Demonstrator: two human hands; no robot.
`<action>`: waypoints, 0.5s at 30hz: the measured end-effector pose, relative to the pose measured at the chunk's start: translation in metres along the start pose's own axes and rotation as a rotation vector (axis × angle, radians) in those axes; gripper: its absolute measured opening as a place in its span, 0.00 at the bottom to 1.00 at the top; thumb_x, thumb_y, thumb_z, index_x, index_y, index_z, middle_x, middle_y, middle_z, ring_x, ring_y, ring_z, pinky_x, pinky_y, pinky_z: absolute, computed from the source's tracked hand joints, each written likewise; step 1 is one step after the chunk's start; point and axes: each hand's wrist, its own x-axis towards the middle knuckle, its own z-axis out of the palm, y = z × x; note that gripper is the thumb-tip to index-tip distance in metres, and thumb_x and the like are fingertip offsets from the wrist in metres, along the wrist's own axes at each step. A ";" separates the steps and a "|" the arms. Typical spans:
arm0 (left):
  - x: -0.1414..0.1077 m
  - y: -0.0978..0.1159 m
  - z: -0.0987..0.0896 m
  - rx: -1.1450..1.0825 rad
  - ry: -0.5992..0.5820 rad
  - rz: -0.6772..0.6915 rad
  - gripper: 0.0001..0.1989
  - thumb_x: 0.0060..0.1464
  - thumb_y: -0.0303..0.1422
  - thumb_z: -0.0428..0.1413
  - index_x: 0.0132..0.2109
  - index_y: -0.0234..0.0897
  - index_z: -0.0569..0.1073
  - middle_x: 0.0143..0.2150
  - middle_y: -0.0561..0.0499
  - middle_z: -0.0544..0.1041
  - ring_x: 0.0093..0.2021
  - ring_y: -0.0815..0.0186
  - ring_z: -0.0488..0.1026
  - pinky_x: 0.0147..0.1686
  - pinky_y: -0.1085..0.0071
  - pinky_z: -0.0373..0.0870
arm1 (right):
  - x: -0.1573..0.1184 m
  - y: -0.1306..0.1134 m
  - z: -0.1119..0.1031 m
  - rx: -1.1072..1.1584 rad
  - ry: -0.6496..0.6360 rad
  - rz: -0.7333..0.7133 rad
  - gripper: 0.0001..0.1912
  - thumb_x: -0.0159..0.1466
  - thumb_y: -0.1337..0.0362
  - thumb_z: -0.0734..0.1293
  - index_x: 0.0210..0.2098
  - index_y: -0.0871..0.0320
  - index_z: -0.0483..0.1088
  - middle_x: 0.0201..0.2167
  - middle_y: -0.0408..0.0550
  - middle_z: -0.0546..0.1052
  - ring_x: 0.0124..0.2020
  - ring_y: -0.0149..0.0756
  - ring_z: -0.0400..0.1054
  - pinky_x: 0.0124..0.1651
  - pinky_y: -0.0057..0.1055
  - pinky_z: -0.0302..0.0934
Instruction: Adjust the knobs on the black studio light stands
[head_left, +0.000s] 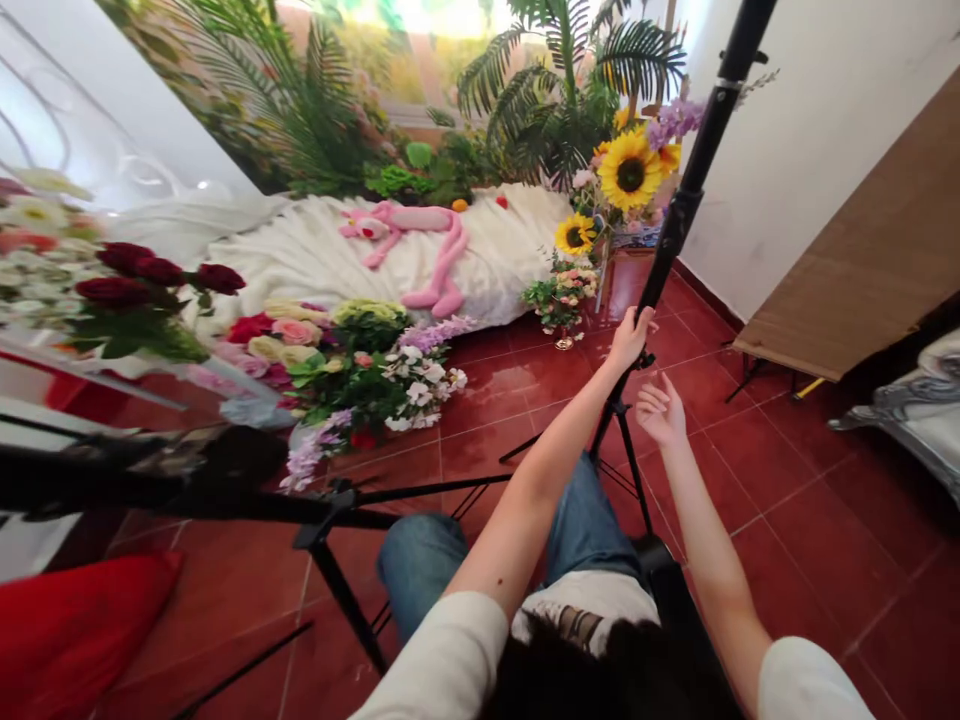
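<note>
My left hand (630, 338) is wrapped round the black pole of a light stand (681, 212), which leans up to the right. Just below and to the right of it, my right hand (660, 410) hovers beside the stand, its fingers loosely bent and apart, with nothing in them. A small dark clamp knob (643, 361) sits on the pole between the two hands. The stand's spread legs reach the floor near my knees. A second black stand (330, 510) lies across the left side, its upper part blurred.
Ahead, a pink plush toy (420, 218) lies on a white draped cloth (300, 235). Artificial flowers (352, 350) crowd the left, and sunflowers (630, 170) stand behind the pole. A brown panel (847, 240) leans at right over red tiles (817, 530). A red cushion (75, 620) is at lower left.
</note>
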 end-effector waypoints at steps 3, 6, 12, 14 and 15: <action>0.009 -0.002 0.000 -0.070 -0.058 -0.032 0.30 0.56 0.60 0.49 0.30 0.35 0.70 0.21 0.55 0.70 0.21 0.74 0.67 0.26 0.76 0.64 | 0.020 -0.006 0.002 -0.064 -0.011 -0.017 0.16 0.72 0.54 0.59 0.34 0.54 0.70 0.15 0.33 0.49 0.16 0.28 0.41 0.20 0.22 0.48; 0.010 -0.002 0.000 -0.081 -0.039 -0.032 0.33 0.53 0.64 0.48 0.26 0.36 0.68 0.18 0.56 0.67 0.19 0.75 0.64 0.23 0.76 0.62 | 0.036 -0.008 -0.001 -0.041 -0.047 -0.020 0.15 0.71 0.54 0.61 0.33 0.55 0.69 0.15 0.32 0.50 0.16 0.28 0.41 0.20 0.22 0.47; 0.005 0.002 0.004 -0.063 0.015 0.010 0.34 0.50 0.66 0.48 0.25 0.36 0.67 0.18 0.56 0.65 0.19 0.75 0.62 0.23 0.75 0.60 | 0.054 -0.013 -0.017 0.201 -0.158 0.068 0.05 0.66 0.67 0.66 0.32 0.55 0.69 0.17 0.32 0.65 0.16 0.23 0.50 0.20 0.17 0.53; 0.005 0.002 0.004 -0.060 0.015 0.007 0.34 0.50 0.66 0.48 0.25 0.36 0.67 0.18 0.56 0.65 0.19 0.75 0.62 0.23 0.75 0.60 | 0.059 -0.014 -0.019 0.137 -0.152 0.072 0.05 0.65 0.67 0.67 0.31 0.56 0.68 0.20 0.34 0.70 0.16 0.22 0.53 0.21 0.17 0.54; 0.005 0.002 0.004 -0.063 0.016 0.008 0.34 0.50 0.66 0.48 0.25 0.36 0.67 0.18 0.57 0.65 0.19 0.75 0.62 0.23 0.75 0.60 | 0.061 -0.013 -0.020 0.045 -0.121 0.065 0.07 0.65 0.65 0.67 0.30 0.56 0.67 0.20 0.35 0.71 0.16 0.22 0.53 0.20 0.17 0.55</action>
